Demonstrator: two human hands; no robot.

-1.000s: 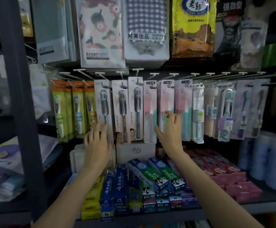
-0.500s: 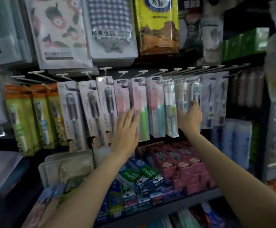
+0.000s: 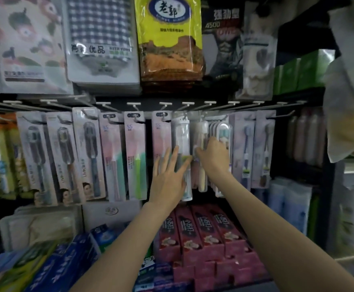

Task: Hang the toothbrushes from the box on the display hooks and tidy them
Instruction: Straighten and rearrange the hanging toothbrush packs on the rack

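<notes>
Fingers of left hand (image 3: 168, 178) lie flat on a clear toothbrush pack (image 3: 183, 144) — right hand (image 3: 213, 155) grips the neighbouring pack (image 3: 201, 133)

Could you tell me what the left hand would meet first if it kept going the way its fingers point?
Probably the clear toothbrush case: the left hand points up and right, fingertips already at it, though depth is unclear.

Both bare forearms reach forward and upward, nearly parallel. The left hand (image 3: 168, 178) is open, its fingers (image 3: 167, 160) straight and spread, palm facing away. Just beside it, slightly higher, the right hand (image 3: 214, 157) has curled fingers, knuckles toward the camera.
</notes>
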